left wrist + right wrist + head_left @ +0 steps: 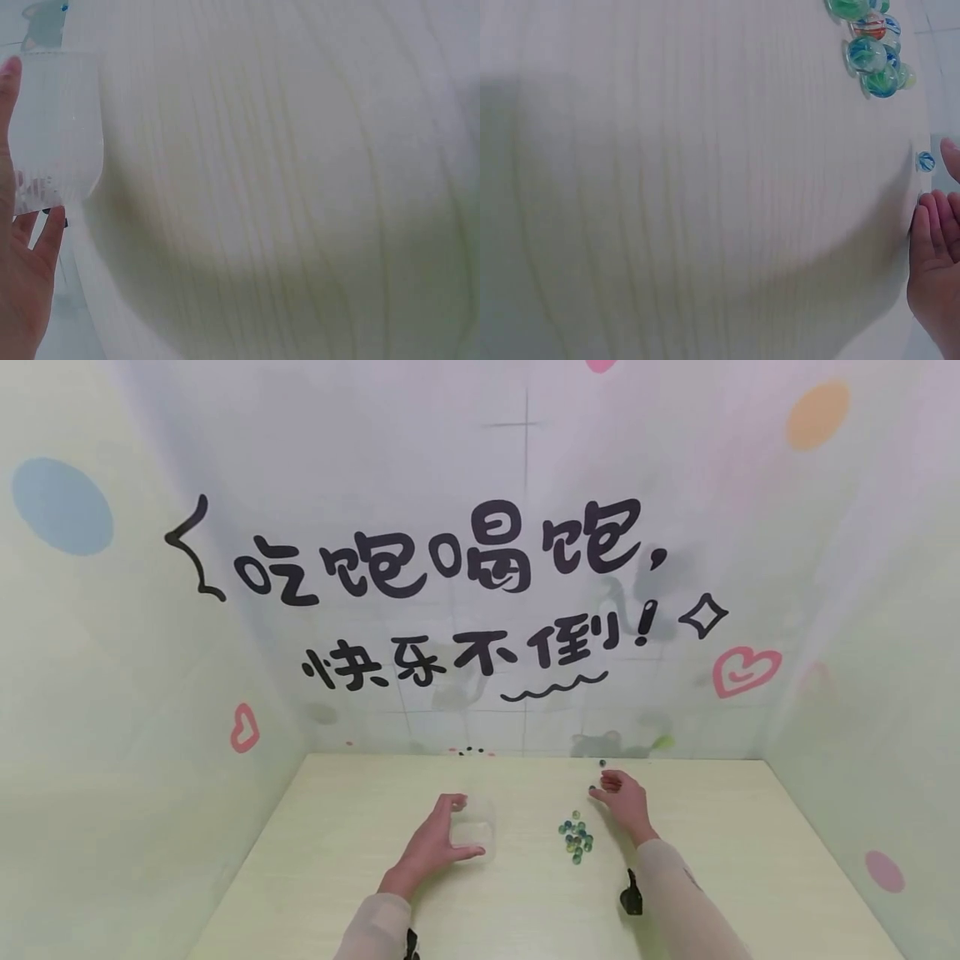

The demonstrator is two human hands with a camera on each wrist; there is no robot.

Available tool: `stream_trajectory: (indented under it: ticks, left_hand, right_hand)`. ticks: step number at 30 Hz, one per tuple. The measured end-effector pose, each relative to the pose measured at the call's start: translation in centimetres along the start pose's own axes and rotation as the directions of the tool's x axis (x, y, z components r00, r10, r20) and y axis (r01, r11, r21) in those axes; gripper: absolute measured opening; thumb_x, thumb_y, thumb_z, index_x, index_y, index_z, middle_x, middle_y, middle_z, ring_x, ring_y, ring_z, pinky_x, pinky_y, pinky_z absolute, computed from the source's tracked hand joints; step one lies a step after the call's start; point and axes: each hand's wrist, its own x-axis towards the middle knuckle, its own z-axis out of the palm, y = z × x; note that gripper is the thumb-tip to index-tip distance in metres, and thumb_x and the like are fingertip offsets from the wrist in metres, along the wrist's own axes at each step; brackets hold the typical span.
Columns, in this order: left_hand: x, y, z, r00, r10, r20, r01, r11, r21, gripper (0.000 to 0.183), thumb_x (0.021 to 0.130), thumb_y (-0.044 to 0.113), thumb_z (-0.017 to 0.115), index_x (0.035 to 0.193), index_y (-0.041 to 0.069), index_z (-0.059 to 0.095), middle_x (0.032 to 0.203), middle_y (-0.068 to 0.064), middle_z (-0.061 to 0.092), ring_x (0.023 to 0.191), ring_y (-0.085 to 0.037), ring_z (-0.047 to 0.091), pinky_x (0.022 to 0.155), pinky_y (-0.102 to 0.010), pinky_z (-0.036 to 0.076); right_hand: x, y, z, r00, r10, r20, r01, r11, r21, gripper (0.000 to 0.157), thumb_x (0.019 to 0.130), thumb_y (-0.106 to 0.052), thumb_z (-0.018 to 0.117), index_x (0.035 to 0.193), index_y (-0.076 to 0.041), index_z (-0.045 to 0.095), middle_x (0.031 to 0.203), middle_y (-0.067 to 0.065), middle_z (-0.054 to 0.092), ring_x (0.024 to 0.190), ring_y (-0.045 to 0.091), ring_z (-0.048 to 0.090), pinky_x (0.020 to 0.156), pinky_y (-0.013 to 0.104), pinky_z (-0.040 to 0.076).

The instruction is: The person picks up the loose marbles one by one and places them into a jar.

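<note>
Lower centre: left hand (432, 845) is gripping a clear box (480, 828), fingers clamped around it. Lower right: right hand (628, 803) is curving beside a marble (925, 161), thumb and fingers apart.

Free tabletop (525, 860) between tub (474, 832) and marbles (575, 838) (the clustered obstacle).

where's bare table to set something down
Bare table shows right of the right hand, left of the left hand, and, more narrowly, between the clear container and marble cluster. Crowded: the cluster itself and two loose marbles beside the right hand.
</note>
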Motion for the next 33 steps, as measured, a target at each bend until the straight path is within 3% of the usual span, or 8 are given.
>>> stream_trajectory:
  ticks: [7, 20, 24, 28, 33]
  left_hand:
    - [0.1, 0.2, 0.0, 1.000, -0.021, -0.002, 0.021, 1.000, -0.011, 0.091, 0.071, 0.041, 0.089, 0.141, 0.014, 0.037, 0.142, -0.013, 0.054, 0.129, -0.034, 0.056, 0.102, -0.052, 0.049]
    - [0.0, -0.1, -0.2, 1.000, -0.004, 0.003, 0.004, 1.000, 0.001, 0.092, 0.070, 0.042, 0.089, 0.140, 0.012, 0.037, 0.141, -0.015, 0.055, 0.125, -0.036, 0.058, 0.098, -0.052, 0.051]
    - [-0.1, 0.1, 0.2, 1.000, -0.009, -0.021, 0.009, 1.000, -0.003, 0.091, 0.070, 0.042, 0.089, 0.140, 0.014, 0.037, 0.141, -0.015, 0.055, 0.126, -0.036, 0.058, 0.100, -0.052, 0.050]
    - [-0.4, 0.4, 0.8, 1.000, -0.008, 0.025, 0.009, 1.000, -0.024, 0.092, 0.072, 0.048, 0.086, 0.141, 0.013, 0.036, 0.142, -0.014, 0.054, 0.127, -0.035, 0.057, 0.100, -0.052, 0.050]
    - [-0.3, 0.4, 0.4, 1.000, -0.012, 0.000, 0.012, 1.000, 0.006, 0.090, 0.072, 0.045, 0.087, 0.140, 0.014, 0.037, 0.141, -0.012, 0.055, 0.126, -0.034, 0.058, 0.098, -0.051, 0.051]
  right_hand:
    - [0.7, 0.3, 0.5, 0.999, -0.039, 0.032, 0.039, 0.999, 0.004, 0.042, 0.087, -0.004, 0.073, 0.125, 0.008, 0.060, 0.117, 0.027, 0.067, 0.108, 0.039, 0.066, 0.096, 0.044, 0.054]
    - [0.4, 0.0, 1.1, 0.998, -0.053, 0.022, 0.056, 0.984, -0.168, 0.020, 0.087, 0.000, 0.068, 0.107, 0.000, 0.071, 0.098, 0.014, 0.071, 0.091, 0.025, 0.065, 0.086, 0.044, 0.054]
    - [0.4, -0.1, 0.5, 0.996, -0.076, 0.047, 0.084, 0.978, -0.193, 0.018, 0.088, -0.002, 0.067, 0.105, -0.001, 0.071, 0.097, 0.013, 0.071, 0.090, 0.024, 0.065, 0.085, 0.044, 0.054]
    - [-0.4, -0.1, -0.8, 0.996, -0.078, 0.037, 0.084, 0.967, -0.239, 0.015, 0.086, 0.002, 0.069, 0.101, -0.001, 0.072, 0.093, 0.012, 0.072, 0.086, 0.022, 0.065, 0.081, 0.040, 0.055]
    - [-1.1, -1.5, -1.2, 0.986, -0.159, 0.046, 0.165, 0.968, -0.190, 0.013, 0.085, 0.001, 0.072, 0.098, -0.001, 0.073, 0.091, 0.012, 0.073, 0.083, 0.020, 0.066, 0.076, 0.030, 0.054]
